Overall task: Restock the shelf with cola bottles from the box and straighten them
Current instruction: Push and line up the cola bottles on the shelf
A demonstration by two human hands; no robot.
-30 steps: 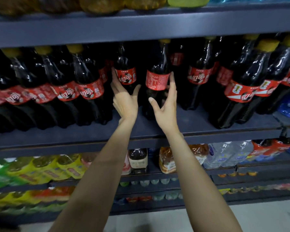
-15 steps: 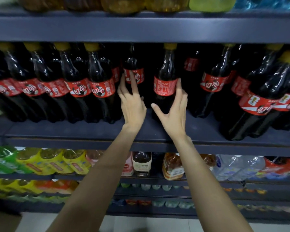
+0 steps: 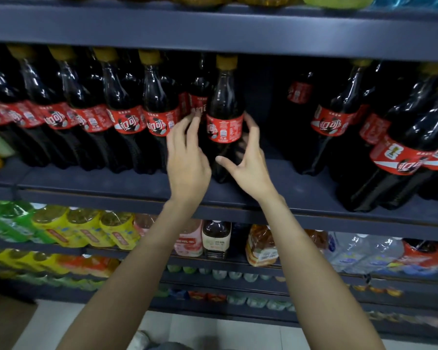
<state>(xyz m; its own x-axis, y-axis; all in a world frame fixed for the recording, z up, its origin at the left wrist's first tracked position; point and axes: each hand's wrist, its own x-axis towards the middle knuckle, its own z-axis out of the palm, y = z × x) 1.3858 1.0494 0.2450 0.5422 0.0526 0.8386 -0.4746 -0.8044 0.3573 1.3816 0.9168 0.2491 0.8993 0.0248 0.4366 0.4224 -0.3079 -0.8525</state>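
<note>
A cola bottle [image 3: 224, 97] with a red label and yellow cap stands upright in the middle of the dark blue shelf [image 3: 86, 180]. My right hand [image 3: 249, 160] curls around its right side, thumb across the lower front. My left hand [image 3: 187, 157] presses against its left side, fingers blurred beside the label and hiding the bottle's lower left. A tight row of matching cola bottles [image 3: 127, 102] fills the shelf to the left. The box is out of view.
Right of the held bottle is a dark gap [image 3: 263, 109] with one bottle far back. Bigger cola bottles [image 3: 339, 114] lean at the right end. The shelf board above [image 3: 213, 29] hangs close over the caps. Lower shelves hold yellow, green and clear drinks [image 3: 86, 228].
Both hands went from open, reaching at the shelf, to closing around the centre bottle. The view has moved nearer and slightly lower.
</note>
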